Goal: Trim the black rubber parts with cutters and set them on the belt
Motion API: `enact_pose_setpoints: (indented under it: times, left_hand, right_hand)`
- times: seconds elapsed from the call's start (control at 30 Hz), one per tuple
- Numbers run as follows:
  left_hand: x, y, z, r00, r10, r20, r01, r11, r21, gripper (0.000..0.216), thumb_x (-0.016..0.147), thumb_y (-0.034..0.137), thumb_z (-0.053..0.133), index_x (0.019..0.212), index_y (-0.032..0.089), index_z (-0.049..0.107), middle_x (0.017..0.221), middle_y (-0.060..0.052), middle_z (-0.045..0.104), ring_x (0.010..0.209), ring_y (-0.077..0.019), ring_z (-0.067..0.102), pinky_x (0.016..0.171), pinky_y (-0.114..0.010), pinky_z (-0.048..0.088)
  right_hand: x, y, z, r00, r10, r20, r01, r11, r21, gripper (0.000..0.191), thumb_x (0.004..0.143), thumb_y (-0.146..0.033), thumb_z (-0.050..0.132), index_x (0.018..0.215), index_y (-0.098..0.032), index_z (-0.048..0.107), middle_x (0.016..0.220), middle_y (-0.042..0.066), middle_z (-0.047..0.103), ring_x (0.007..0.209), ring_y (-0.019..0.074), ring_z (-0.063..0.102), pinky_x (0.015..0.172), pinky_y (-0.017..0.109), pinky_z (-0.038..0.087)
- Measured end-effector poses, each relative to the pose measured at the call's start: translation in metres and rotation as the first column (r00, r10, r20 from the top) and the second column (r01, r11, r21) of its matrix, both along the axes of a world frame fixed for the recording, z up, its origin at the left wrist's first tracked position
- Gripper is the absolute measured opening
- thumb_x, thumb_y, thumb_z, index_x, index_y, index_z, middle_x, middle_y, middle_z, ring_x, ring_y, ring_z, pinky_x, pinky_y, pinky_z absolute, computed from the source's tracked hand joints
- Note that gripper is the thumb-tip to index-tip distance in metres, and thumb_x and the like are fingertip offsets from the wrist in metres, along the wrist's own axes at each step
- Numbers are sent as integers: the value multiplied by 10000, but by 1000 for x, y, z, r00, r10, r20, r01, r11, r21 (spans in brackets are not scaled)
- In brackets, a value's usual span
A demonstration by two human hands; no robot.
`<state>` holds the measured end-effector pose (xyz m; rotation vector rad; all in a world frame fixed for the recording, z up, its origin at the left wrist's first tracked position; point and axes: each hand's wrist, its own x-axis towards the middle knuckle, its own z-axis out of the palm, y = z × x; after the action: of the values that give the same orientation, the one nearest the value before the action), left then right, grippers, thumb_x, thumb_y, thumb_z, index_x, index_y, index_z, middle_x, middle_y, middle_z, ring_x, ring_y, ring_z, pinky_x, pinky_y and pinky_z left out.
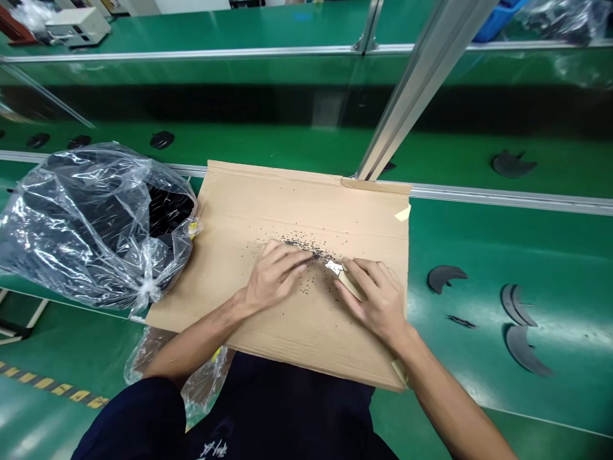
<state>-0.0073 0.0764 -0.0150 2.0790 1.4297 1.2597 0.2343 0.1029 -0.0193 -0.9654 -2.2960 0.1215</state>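
A sheet of cardboard [268, 326] lies in front of me, with many tiny black pieces [306, 245] scattered in a loose heap at its middle. My left hand [275, 275] is at the heap's left side, thumb and fingers drawn close together at the tips; anything between them is too small to make out. My right hand [376, 294] grips a small flat pale piece [352, 284] from the right. Its end near the heap bears a white patch with dark line marks [334, 267]. The piece's exact kind is unclear.
Left of the cardboard sits a knotted clear plastic bag [96, 230] of black parts. Curved black parts [524, 350] lie on the green table at right, more on the surface behind. A metal post [421, 89] rises at the cardboard's far edge.
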Motion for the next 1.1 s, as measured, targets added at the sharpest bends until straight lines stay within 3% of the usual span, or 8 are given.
enact_pose_setpoints:
  times: [0.07,0.13,0.2,0.23,0.33,0.43,0.63,1.1]
  left_hand:
    - [-4,4,3,913,95,397,27,956,-291,141,914,302,693,1017,208,708,970,-38,729,886,-173,642,833,-318,493]
    - [-7,8,5,658,257,708,204,844,-496,214,863,354,754,978,192,673,927,-26,711,799,-143,645,743,-268,512]
    - [-7,11,6,393,367,843,418,746,-519,280,805,329,808,990,190,650,876,-12,690,674,-104,607,620,-219,488]
    - [-5,12,6,299,398,867,501,708,-498,293,789,296,818,1001,188,648,864,-11,686,633,-91,588,579,-206,475]
    - [4,10,6,152,456,877,642,629,-438,233,799,209,787,987,176,654,860,-21,689,594,-84,572,545,-201,484]
    - [13,5,5,108,506,856,690,581,-430,107,861,167,709,945,168,642,859,-31,685,627,-98,600,569,-210,508]
    - [19,-1,3,120,549,827,722,524,-452,33,934,149,611,948,161,638,849,-35,669,652,-112,632,608,-229,521]
    - [21,0,7,93,593,800,709,525,-471,73,943,119,575,942,158,637,818,-27,657,612,-99,595,599,-232,478]
  right_hand:
    - [0,-1,0,998,13,-55,-16,999,-43,369,948,-280,642,1301,-184,589,1049,111,709,895,244,641,729,380,515]
    - [-1,-2,0,993,23,-115,-36,994,-108,427,947,-309,633,1351,-195,551,1084,121,688,931,262,642,759,412,533]
    - [-3,-4,0,986,41,-163,-67,986,-155,472,947,-328,623,1387,-201,514,1110,130,667,967,273,638,781,433,542]
    - [-4,-4,-1,982,59,-178,-88,983,-162,476,946,-331,621,1389,-199,505,1117,134,661,979,276,636,782,433,543]
    - [-7,-6,-2,977,127,-173,-147,983,-110,439,942,-336,637,1337,-181,523,1104,139,667,964,265,637,750,402,531]
    - [-10,-8,-4,980,149,-135,-155,987,-42,388,939,-337,660,1279,-178,560,1044,121,693,890,236,641,697,359,503]
    - [-12,-11,-5,992,105,-64,-104,994,24,311,942,-304,675,1225,-192,612,979,84,725,832,194,641,671,320,480]
    - [-9,-12,-3,994,108,-29,-107,994,21,275,944,-272,669,1203,-179,657,969,81,742,790,176,638,664,311,513]
